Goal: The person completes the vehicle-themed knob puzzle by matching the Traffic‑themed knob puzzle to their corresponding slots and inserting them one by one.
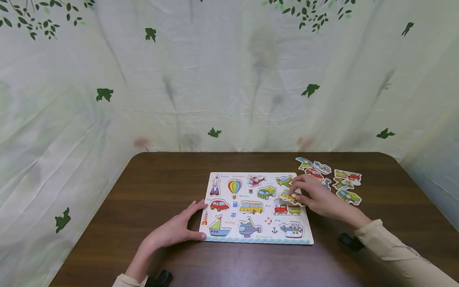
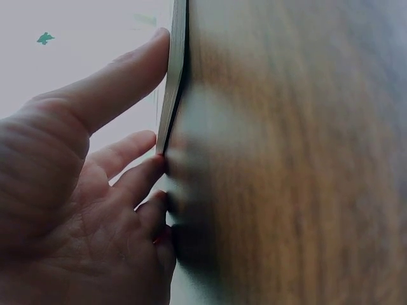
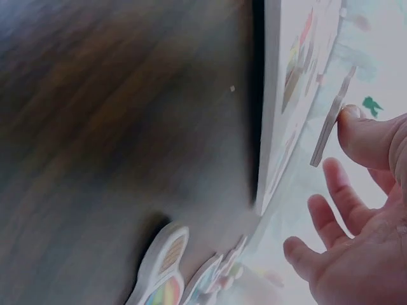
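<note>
A white puzzle board (image 1: 251, 240) printed with vehicles lies on the table. My left hand (image 1: 177, 228) is at its left side, fingers extended and spread, with the thumb (image 2: 137, 76) and fingertips touching the board's edge. Over the right part of the board, my right hand (image 1: 319, 199) pinches a thin yellow vehicle puzzle piece (image 1: 287, 196) between thumb and forefinger. That piece (image 3: 331, 124) is tilted, held above the board, and overlaps the printed train (image 1: 288, 210) from the head view. The other right fingers are spread away from it.
Several loose vehicle pieces lie beyond and right of the board, among them a green car piece (image 1: 349, 197) and a red car piece (image 1: 313, 173). The brown table (image 1: 161, 179) ends at a pale leaf-patterned curtain (image 1: 229, 79).
</note>
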Demonstrator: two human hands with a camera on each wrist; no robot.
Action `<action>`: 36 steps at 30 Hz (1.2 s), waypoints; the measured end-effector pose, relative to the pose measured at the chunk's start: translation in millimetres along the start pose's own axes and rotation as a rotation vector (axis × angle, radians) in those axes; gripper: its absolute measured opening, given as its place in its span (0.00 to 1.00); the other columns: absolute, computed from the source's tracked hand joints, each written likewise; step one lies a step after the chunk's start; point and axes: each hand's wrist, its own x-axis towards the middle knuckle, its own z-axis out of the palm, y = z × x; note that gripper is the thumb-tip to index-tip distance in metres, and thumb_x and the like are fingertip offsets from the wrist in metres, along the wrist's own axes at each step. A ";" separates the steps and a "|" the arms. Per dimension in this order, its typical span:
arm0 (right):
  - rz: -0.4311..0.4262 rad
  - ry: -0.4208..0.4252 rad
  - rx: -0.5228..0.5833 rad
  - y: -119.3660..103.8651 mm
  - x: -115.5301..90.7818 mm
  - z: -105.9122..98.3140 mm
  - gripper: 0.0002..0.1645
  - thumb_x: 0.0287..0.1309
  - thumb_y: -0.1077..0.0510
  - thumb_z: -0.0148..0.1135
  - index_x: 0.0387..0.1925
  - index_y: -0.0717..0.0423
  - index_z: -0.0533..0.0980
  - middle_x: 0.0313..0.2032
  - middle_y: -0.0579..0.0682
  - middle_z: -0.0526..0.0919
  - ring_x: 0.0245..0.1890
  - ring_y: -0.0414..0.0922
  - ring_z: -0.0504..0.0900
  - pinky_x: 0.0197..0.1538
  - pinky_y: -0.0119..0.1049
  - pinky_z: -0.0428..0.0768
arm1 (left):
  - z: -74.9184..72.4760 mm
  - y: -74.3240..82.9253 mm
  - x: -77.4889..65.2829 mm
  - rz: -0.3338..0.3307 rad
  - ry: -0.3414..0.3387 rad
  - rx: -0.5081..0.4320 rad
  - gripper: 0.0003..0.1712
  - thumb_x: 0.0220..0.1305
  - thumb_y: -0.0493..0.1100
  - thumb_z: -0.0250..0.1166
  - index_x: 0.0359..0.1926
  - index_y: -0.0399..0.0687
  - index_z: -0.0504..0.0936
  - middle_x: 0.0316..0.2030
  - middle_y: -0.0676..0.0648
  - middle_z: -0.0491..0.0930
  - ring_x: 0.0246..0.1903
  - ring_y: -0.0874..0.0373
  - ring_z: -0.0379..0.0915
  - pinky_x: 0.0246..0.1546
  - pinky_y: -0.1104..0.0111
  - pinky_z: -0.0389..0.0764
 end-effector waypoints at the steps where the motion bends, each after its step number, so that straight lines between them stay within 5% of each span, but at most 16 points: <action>1: -0.003 -0.002 0.006 -0.6 1.0 0.5 0.14 0.57 0.70 0.67 0.35 0.46 0.79 0.47 0.52 0.78 0.49 0.49 0.73 0.51 0.51 0.69 | 0.1 0.0 0.1 -0.001 -0.001 -0.001 0.50 0.50 0.55 0.77 0.71 0.57 0.64 0.75 0.38 0.49 0.74 0.41 0.40 0.64 0.40 0.55; 36: -0.010 -0.108 0.128 -27.2 38.3 26.6 0.13 0.57 0.66 0.69 0.37 0.43 0.82 0.49 0.50 0.76 0.53 0.49 0.70 0.55 0.52 0.65 | -0.6 0.7 -1.9 0.016 -0.001 -0.001 0.49 0.51 0.54 0.77 0.72 0.55 0.64 0.75 0.35 0.48 0.74 0.39 0.41 0.63 0.40 0.55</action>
